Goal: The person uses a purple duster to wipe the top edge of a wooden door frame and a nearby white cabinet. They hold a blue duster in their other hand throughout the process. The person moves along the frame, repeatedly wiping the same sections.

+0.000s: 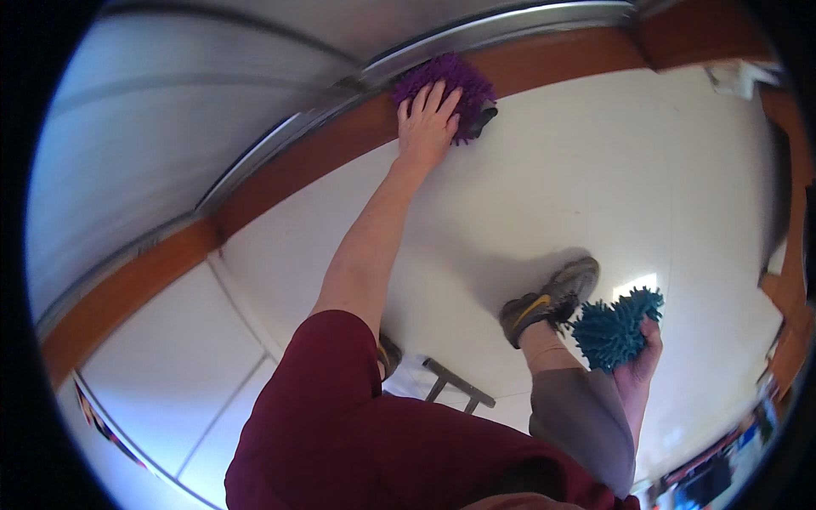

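At the top centre, my left hand (430,121) is laid over a purple chenille microfibre cleaning cloth (468,95), its fingers curled a little into the pile. That cloth rests on a brown wooden ledge (319,162) beside a metal-framed panel, and a small dark piece shows at its right edge. Lower right, my right hand (641,363) grips a teal chenille microfibre cleaning cloth (612,331), raised in front of me near my lower leg. Part of the right hand's fingers is hidden by the cloth.
A large pale panel (140,146) with a metal frame borders the ledge on the upper left. One dark shoe (551,296) stands on the light floor (574,172). A dark metal stand or stool part (459,382) shows by my clothing. Assorted objects (714,472) lie lower right.
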The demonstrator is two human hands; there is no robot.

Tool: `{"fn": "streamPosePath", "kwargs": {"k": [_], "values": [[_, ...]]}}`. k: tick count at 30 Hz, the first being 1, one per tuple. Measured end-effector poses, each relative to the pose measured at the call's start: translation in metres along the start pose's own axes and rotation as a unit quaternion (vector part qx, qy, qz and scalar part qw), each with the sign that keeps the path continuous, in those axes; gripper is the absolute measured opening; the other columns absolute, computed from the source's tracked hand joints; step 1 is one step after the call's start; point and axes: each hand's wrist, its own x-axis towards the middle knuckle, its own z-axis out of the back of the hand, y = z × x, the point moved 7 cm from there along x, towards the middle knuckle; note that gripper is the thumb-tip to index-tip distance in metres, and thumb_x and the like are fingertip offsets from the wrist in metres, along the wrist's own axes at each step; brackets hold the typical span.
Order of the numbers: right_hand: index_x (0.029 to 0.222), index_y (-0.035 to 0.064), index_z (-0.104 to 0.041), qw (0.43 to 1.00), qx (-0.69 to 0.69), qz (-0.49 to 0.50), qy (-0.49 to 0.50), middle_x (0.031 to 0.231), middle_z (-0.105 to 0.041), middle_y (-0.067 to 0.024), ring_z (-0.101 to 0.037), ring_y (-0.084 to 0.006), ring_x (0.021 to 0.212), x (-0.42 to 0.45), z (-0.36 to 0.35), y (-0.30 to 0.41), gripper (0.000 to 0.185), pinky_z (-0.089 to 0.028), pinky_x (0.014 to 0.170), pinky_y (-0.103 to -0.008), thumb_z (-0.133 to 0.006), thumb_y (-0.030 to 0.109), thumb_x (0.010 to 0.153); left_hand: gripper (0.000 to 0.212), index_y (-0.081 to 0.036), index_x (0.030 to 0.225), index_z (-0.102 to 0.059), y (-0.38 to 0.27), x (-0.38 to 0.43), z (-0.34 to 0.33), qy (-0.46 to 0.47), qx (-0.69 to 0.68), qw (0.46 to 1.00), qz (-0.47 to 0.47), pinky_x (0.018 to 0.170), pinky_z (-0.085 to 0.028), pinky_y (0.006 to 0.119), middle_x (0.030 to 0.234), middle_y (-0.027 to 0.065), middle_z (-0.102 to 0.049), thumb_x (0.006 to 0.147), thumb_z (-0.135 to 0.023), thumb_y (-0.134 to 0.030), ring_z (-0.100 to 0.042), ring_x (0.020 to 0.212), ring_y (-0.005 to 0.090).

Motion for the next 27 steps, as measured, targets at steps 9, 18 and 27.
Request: {"fn": "streamPosePath", "kwargs": {"k": [9, 18, 27], "values": [[0.125, 0.0016, -0.054, 0.999, -0.029, -0.02, 0.042, 0.114, -0.064, -0.0124, -0.063, -0.0252, 0.106, -0.015, -0.03, -0.008, 0.038, -0.051, 0.096, -0.0416, -0.058, 0.016, 0.091, 0.05, -0.026, 0.146, -0.039, 0.244, -0.146, 0.06, 0.054, 0.138, 0.961, 0.235, 0.106, -0.031, 0.055, 0.143, 0.0086, -0.045, 0.098, -0.049, -0.036, -0.038, 0.135, 0.0281], [0.125, 0.0034, -0.054, 0.982, -0.171, 0.04, 0.067, 0.116, -0.064, -0.0112, -0.062, -0.0242, 0.104, -0.045, -0.079, -0.019, 0.039, -0.05, 0.096, -0.0404, -0.059, 0.018, 0.089, 0.061, -0.023, 0.153, -0.027, 0.479, -0.302, 0.091, 0.048, 0.132, 0.882, 0.449, 0.109, -0.035, 0.053, 0.153, 0.0162, -0.033, 0.099, -0.042, -0.046, -0.034, 0.139, 0.0361], [0.127, 0.0026, -0.054, 0.958, -0.234, 0.089, 0.138, 0.112, -0.064, -0.0098, -0.061, -0.0225, 0.102, -0.084, -0.12, -0.035, 0.046, -0.049, 0.094, -0.0383, -0.061, 0.019, 0.085, 0.035, -0.011, 0.124, -0.05, 0.386, -0.325, 0.134, 0.061, 0.001, 0.891, 0.45, 0.094, -0.046, 0.049, 0.13, 0.0232, -0.052, 0.091, -0.059, -0.019, -0.055, 0.115, 0.0412]]}}
